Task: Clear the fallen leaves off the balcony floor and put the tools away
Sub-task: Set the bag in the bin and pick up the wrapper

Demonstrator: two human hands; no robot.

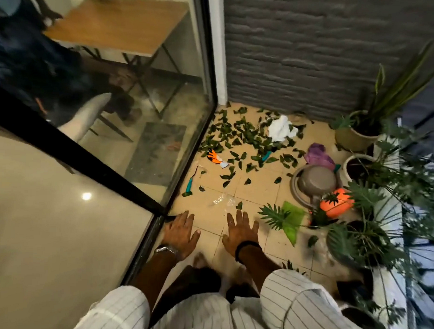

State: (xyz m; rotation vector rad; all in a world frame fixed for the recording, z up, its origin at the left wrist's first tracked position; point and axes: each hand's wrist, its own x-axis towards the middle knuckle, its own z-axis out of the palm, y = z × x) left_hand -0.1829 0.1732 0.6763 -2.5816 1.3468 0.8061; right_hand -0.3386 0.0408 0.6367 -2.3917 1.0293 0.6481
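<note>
Both the left hand [180,233] and the right hand [241,233] are reaching out flat and empty, fingers spread, with the fallen leaves [239,133] lying at twelve o'clock.

My picture is dim and warm. A small round lamp glare [86,196] shines on the big glass door [149,106], which mirrors blurry shapes. The green potted plants [372,221] on the right are smeared. Straight lines bend near the edges.

Head-worn wide view, steeply downward over the tiled balcony floor [254,191], standing height.
</note>
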